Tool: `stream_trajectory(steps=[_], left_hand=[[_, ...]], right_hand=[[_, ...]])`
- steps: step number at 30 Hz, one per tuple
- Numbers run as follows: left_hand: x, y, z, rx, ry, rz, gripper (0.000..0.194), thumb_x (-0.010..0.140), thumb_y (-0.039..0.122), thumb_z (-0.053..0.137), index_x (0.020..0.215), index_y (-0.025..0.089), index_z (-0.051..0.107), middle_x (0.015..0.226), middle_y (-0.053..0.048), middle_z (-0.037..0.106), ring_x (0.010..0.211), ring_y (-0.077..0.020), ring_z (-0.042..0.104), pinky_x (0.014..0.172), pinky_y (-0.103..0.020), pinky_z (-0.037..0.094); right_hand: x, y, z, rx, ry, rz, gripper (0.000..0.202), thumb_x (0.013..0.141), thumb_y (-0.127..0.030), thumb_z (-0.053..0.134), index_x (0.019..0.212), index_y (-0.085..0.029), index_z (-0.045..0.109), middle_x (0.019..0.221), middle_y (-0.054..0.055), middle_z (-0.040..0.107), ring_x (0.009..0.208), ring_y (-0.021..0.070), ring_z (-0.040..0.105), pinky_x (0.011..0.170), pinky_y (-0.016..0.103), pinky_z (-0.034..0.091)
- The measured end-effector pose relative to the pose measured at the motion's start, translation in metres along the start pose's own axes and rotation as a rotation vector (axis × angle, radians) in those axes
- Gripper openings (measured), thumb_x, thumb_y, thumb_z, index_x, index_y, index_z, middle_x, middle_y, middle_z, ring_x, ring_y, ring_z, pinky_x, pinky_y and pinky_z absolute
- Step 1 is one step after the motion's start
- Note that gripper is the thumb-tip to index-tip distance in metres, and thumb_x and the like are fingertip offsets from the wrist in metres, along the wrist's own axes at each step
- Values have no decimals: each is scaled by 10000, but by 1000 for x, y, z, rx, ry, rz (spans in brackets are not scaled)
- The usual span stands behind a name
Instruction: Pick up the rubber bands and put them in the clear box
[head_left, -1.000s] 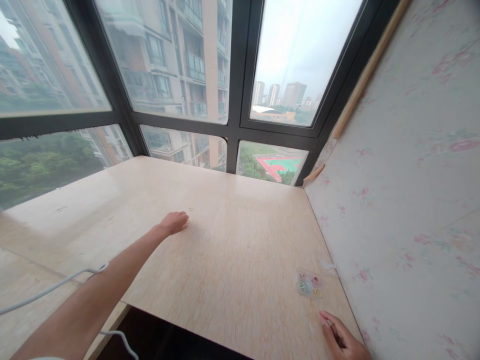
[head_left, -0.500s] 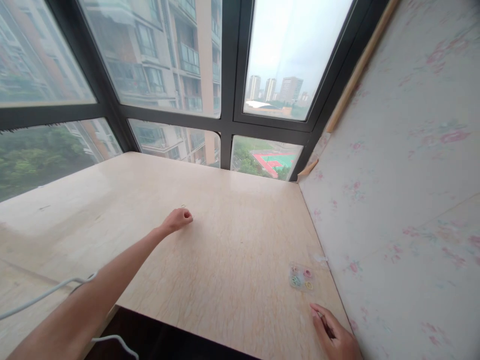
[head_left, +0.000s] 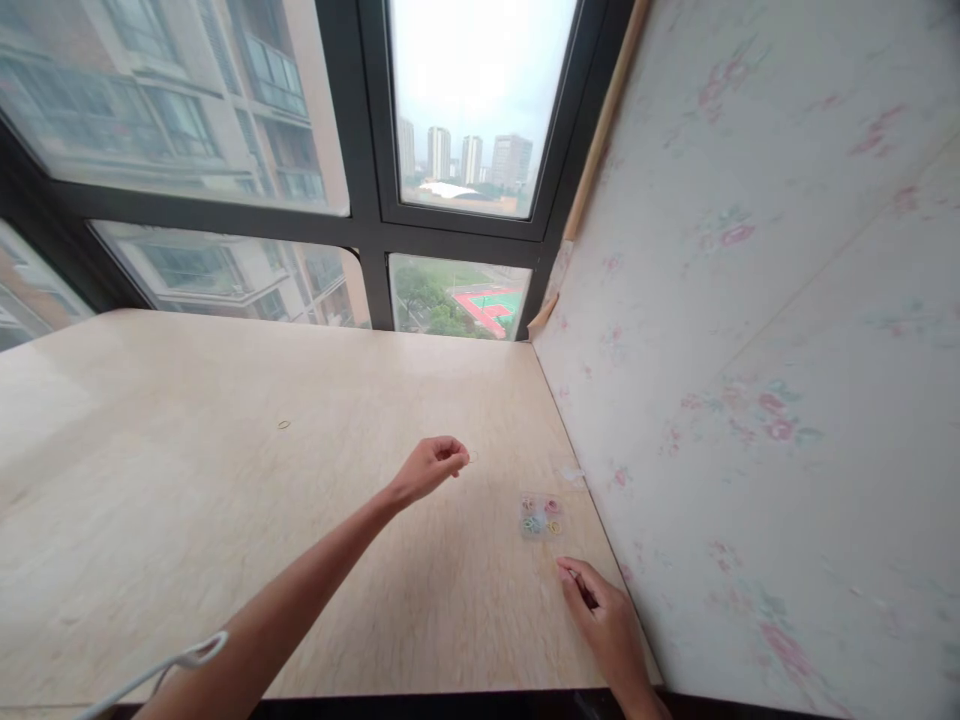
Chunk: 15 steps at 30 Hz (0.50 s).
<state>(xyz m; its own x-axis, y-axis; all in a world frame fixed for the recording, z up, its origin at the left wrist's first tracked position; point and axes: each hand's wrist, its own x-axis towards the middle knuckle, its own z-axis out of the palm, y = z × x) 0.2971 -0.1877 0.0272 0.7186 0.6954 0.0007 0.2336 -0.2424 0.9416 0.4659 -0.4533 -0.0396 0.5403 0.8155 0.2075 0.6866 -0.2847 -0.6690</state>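
My left hand (head_left: 435,465) is raised over the middle of the pale tabletop, with a thin yellowish band (head_left: 473,457) pinched at its fingertips. To its right lies a small clear compartment box (head_left: 541,517) holding pink, teal, yellow and brownish bands. Just below the box, my right hand (head_left: 600,610) is near the wall with thumb and index finger pressed together; what it may hold is too small to make out. A second thin band (head_left: 284,425) lies alone on the tabletop, left of my left hand.
A small clear plastic piece (head_left: 573,475) lies by the flowered wall (head_left: 735,420), which bounds the right side. Dark-framed windows stand behind the tabletop (head_left: 360,380). A white cable (head_left: 172,662) crosses my left forearm.
The view has turned right. My left hand has moved right toward the box, away from the lone band, and a thin band now shows at its fingertips. My right hand keeps its pinch below the box.
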Motion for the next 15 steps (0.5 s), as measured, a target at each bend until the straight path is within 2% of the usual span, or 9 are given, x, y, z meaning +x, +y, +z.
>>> stream_trajectory(steps=[4, 7, 10, 15], left_hand=[[2, 19, 63, 152, -66, 245, 118, 770, 209, 566, 743, 153, 667, 768, -41, 654, 656, -122, 577, 614, -235, 446], [2, 23, 97, 258, -119, 359, 110, 772, 163, 580, 762, 164, 689, 878, -58, 655, 712, -129, 595, 682, -256, 461], [2, 22, 116, 434, -151, 440, 131, 812, 177, 589, 835, 185, 717, 952, -76, 649, 838, -177, 606, 787, -321, 450], [4, 17, 127, 631, -196, 529, 145, 853, 192, 575, 878, 208, 716, 1017, -79, 631, 912, -205, 578, 812, -367, 416]], right_hand=[[1, 0, -1, 32, -7, 10, 436, 912, -494, 429, 913, -170, 720, 688, 50, 697, 577, 178, 640, 584, 242, 530], [1, -1, -2, 58, -10, 29, 440, 911, -495, 430, 924, -163, 718, 690, 54, 697, 576, 181, 638, 575, 244, 526], [1, -2, -3, 96, -10, 41, 433, 912, -491, 431, 923, -166, 717, 716, 62, 708, 593, 183, 644, 584, 242, 527], [1, -3, -3, 127, 13, 33, 399, 903, -460, 456, 898, -164, 723, 675, 50, 696, 555, 175, 628, 568, 234, 517]])
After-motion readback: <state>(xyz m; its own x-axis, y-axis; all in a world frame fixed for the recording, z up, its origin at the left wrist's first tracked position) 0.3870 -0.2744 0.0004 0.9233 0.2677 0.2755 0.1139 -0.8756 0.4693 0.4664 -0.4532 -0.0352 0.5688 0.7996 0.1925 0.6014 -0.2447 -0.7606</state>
